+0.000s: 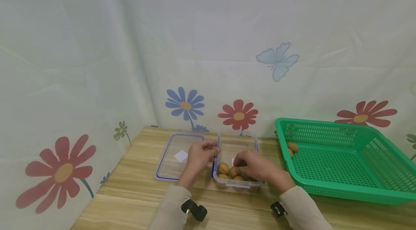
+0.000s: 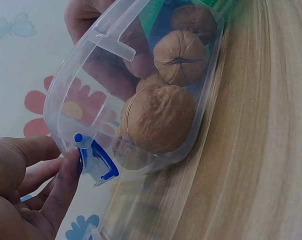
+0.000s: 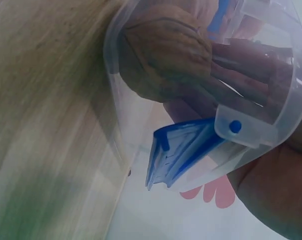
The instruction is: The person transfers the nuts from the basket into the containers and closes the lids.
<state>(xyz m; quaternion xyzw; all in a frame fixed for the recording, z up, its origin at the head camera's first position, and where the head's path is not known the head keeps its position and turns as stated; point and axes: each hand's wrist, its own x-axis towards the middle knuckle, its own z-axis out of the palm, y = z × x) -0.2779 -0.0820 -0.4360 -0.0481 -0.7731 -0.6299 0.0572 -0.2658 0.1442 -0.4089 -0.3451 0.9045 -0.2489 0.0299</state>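
A clear plastic storage box (image 1: pixel 224 185) with blue-edged side clips stands on the table. Several walnuts (image 1: pixel 223 168) lie in its near end, and more of them (image 2: pixel 161 119) show through the wall in the left wrist view. My left hand (image 1: pixel 199 157) pinches the box's left rim by a blue clip (image 2: pixel 97 161). Reaching down into the box, my right hand (image 1: pixel 255 165) has its curled fingers at a walnut (image 1: pixel 233 171). Through the wall in the right wrist view, a large walnut (image 3: pixel 163 52) partly hides those fingers.
Left of the box lies its clear lid (image 1: pixel 165 163) with a blue seal and a white label (image 1: pixel 181 156). A green plastic basket (image 1: pixel 338 186) stands on the right, with walnuts (image 1: pixel 292 146) in its left corner. Behind the table (image 1: pixel 130 190) hangs a flowered curtain (image 1: pixel 208 42).
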